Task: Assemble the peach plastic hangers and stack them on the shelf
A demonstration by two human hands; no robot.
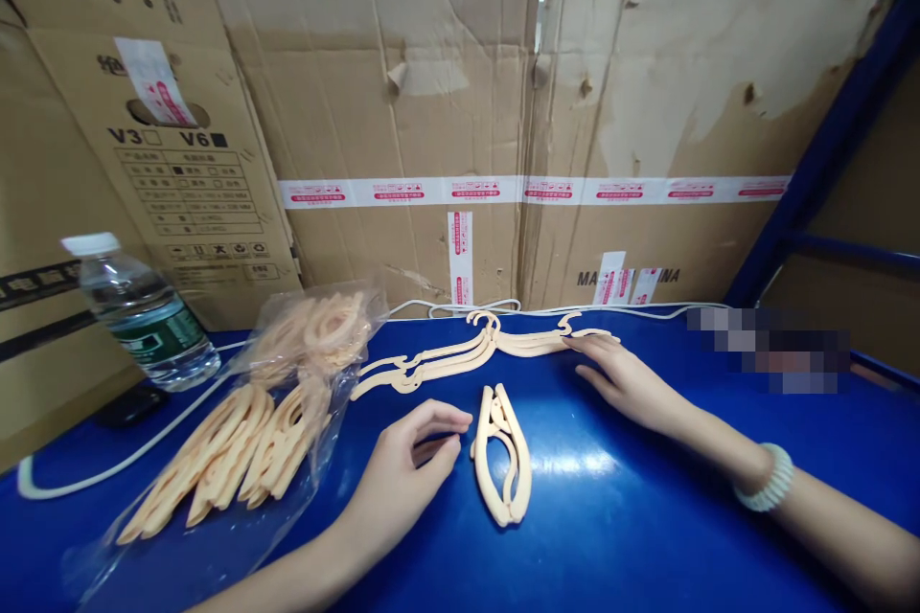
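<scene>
A folded cream plastic hanger [523,469] lies on the blue table in front of me, its arms closed together. Just to its left is my left hand [406,460], with curved fingers, thumb apart from them, and nothing held. Behind it, several unfolded hangers [460,356] lie stacked with their hooks at the back. My right hand [622,378] reaches over the right end of that stack, fingers stretched and thumb apart. Its fingertips are at the hanger arm; whether they press on it I cannot tell.
On the left, a clear plastic bag [316,441] holds several folded hangers. A water bottle [154,316] and a dark mouse-like object [130,405] stand beyond it. A white cable [107,479] runs along the blue table [618,536]. Cardboard [402,134] walls the back; a blue metal frame [812,153] rises right.
</scene>
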